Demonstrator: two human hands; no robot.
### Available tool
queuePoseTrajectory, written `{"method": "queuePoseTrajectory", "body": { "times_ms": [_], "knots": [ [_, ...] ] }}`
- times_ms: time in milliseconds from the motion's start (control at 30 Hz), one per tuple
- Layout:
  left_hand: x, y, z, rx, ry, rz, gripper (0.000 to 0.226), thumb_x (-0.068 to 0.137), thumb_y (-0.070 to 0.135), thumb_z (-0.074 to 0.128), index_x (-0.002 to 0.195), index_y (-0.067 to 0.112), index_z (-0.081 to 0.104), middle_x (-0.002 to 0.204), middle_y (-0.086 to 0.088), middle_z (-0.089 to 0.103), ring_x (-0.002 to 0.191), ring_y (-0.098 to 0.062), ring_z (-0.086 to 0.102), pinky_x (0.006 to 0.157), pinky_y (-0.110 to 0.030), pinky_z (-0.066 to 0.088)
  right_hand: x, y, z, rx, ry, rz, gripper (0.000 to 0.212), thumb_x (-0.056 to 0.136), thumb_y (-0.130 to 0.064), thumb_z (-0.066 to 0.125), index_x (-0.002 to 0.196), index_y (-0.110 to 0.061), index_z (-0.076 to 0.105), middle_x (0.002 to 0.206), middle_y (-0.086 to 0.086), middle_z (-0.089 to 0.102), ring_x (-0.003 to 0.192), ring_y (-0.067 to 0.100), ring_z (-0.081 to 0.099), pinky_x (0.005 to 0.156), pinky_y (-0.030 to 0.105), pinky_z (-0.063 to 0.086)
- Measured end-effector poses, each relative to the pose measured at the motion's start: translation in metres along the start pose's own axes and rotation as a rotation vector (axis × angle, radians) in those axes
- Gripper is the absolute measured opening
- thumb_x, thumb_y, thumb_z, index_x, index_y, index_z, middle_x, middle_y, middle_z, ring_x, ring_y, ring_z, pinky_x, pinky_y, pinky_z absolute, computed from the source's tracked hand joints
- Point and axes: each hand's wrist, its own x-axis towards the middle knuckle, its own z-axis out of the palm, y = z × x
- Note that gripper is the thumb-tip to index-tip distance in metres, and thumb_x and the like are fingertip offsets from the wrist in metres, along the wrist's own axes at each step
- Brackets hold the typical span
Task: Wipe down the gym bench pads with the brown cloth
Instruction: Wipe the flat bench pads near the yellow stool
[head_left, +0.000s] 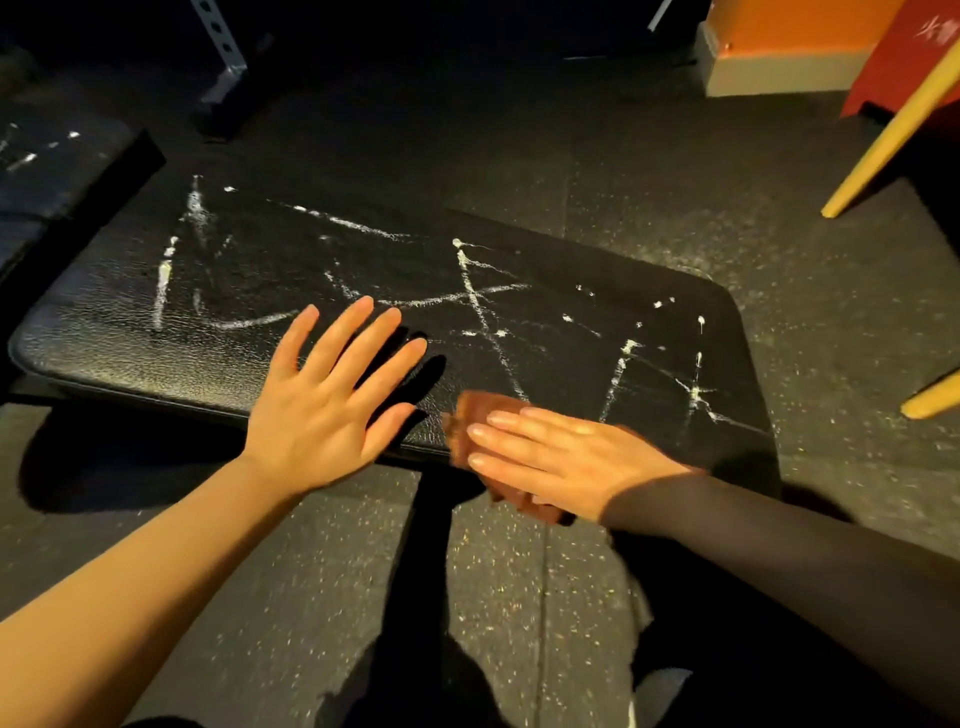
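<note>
Flat right hand on the brown cloth at the bench pad's near edge, left hand spread open above the pad.

The right hand (561, 457), fingers straight and together, presses the brown cloth (480, 408) flat against the near edge of the bench pad (130, 332); part of the cloth hangs past that edge under the palm. The left hand (332, 410) hovers beside it with fingers fanned wide, holding nothing, its shadow on the pad. White streaks (478, 296) cross most of the black pad from its left end to its rounded right corner. A second pad (62, 171) lies just beyond the left end. Speckled floor (649, 171) lies open behind and to the right, up to two yellow bars (883, 135) and an orange wall (789, 26).
</note>
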Motion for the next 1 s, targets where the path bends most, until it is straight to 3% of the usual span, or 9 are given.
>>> {"method": "queuePoseTrajectory", "body": {
  "times_ms": [100, 233, 400, 500, 567, 700, 833, 933, 1000],
  "knots": [
    [0.000, -0.001, -0.002, -0.022, -0.001, -0.011, 0.047, 0.106, 0.038, 0.035, 0.148, 0.017, 0.044, 0.149, -0.016, 0.048, 0.142, -0.034, 0.039, 0.115, -0.056, 0.025, 0.034, -0.007, 0.005, -0.029, -0.006, -0.040, 0.078, 0.090, -0.005, 0.065, 0.155, -0.012, 0.022, 0.161, 0.009, 0.027, 0.149, 0.027, 0.023, 0.124, 0.038, 0.015],
    [0.001, -0.001, -0.006, -0.051, -0.021, -0.017, 0.046, 0.106, 0.034, 0.033, 0.147, 0.017, 0.042, 0.147, -0.017, 0.050, 0.141, -0.033, 0.038, 0.114, -0.056, 0.025, 0.018, -0.006, 0.005, -0.015, -0.017, -0.027, 0.089, 0.085, 0.000, 0.068, 0.157, -0.012, 0.016, 0.164, 0.008, 0.021, 0.151, 0.025, 0.018, 0.125, 0.036, 0.006],
    [0.004, 0.006, -0.007, 0.029, -0.085, 0.034, 0.052, 0.107, 0.046, 0.030, 0.149, 0.018, 0.041, 0.150, -0.019, 0.044, 0.142, -0.037, 0.035, 0.112, -0.063, 0.023, -0.053, 0.010, 0.009, -0.085, -0.184, 0.019, 0.143, 0.053, -0.042, 0.093, 0.158, -0.011, 0.002, 0.166, 0.003, 0.001, 0.153, 0.023, -0.005, 0.124, 0.038, 0.010],
    [0.020, 0.034, -0.004, 0.015, -0.120, 0.113, 0.058, 0.105, 0.054, 0.028, 0.149, 0.019, 0.042, 0.153, -0.017, 0.041, 0.144, -0.036, 0.033, 0.112, -0.065, 0.022, -0.100, 0.021, -0.002, -0.077, -0.147, 0.023, 0.077, 0.088, -0.033, 0.063, 0.153, -0.014, 0.025, 0.160, 0.001, 0.017, 0.150, 0.024, 0.018, 0.118, 0.040, 0.028],
    [0.025, 0.049, -0.002, -0.011, -0.135, 0.062, 0.059, 0.105, 0.055, 0.028, 0.148, 0.018, 0.045, 0.153, -0.016, 0.043, 0.144, -0.035, 0.035, 0.114, -0.062, 0.023, -0.136, 0.028, -0.002, -0.093, -0.148, 0.029, 0.053, 0.099, -0.021, 0.046, 0.150, -0.014, 0.031, 0.160, 0.003, 0.021, 0.147, 0.024, 0.025, 0.119, 0.043, 0.029],
    [0.026, 0.053, -0.002, -0.020, -0.115, 0.005, 0.058, 0.105, 0.054, 0.030, 0.148, 0.017, 0.045, 0.150, -0.016, 0.047, 0.142, -0.035, 0.038, 0.115, -0.058, 0.021, -0.172, 0.035, -0.004, -0.135, -0.206, 0.049, 0.052, 0.100, -0.014, 0.048, 0.149, -0.014, 0.033, 0.164, 0.004, 0.014, 0.145, 0.026, 0.032, 0.111, 0.050, 0.041],
    [0.026, 0.054, -0.001, -0.025, -0.119, 0.013, 0.056, 0.105, 0.052, 0.033, 0.146, 0.018, 0.049, 0.147, -0.014, 0.050, 0.142, -0.034, 0.040, 0.114, -0.055, 0.025, -0.138, 0.028, -0.010, -0.072, -0.174, -0.010, 0.047, 0.110, -0.029, 0.019, 0.156, -0.016, 0.022, 0.163, -0.001, 0.019, 0.151, 0.023, 0.017, 0.124, 0.038, 0.010],
    [0.027, 0.053, -0.002, -0.059, -0.123, 0.028, 0.053, 0.106, 0.048, 0.031, 0.146, 0.018, 0.048, 0.147, -0.014, 0.051, 0.142, -0.034, 0.040, 0.114, -0.054, 0.025, -0.084, 0.018, 0.003, -0.025, -0.128, -0.079, 0.062, 0.103, -0.026, 0.039, 0.158, -0.015, 0.012, 0.164, -0.001, 0.011, 0.153, 0.018, -0.001, 0.125, 0.036, 0.002],
    [0.027, 0.049, -0.004, -0.097, -0.124, 0.060, 0.051, 0.107, 0.043, 0.029, 0.146, 0.017, 0.048, 0.148, -0.015, 0.049, 0.142, -0.034, 0.039, 0.113, -0.056, 0.026, -0.043, 0.008, 0.007, -0.058, -0.064, -0.099, 0.072, 0.094, -0.009, 0.053, 0.157, -0.011, 0.017, 0.164, 0.004, 0.017, 0.153, 0.023, 0.009, 0.125, 0.039, 0.010]
  ]
}}
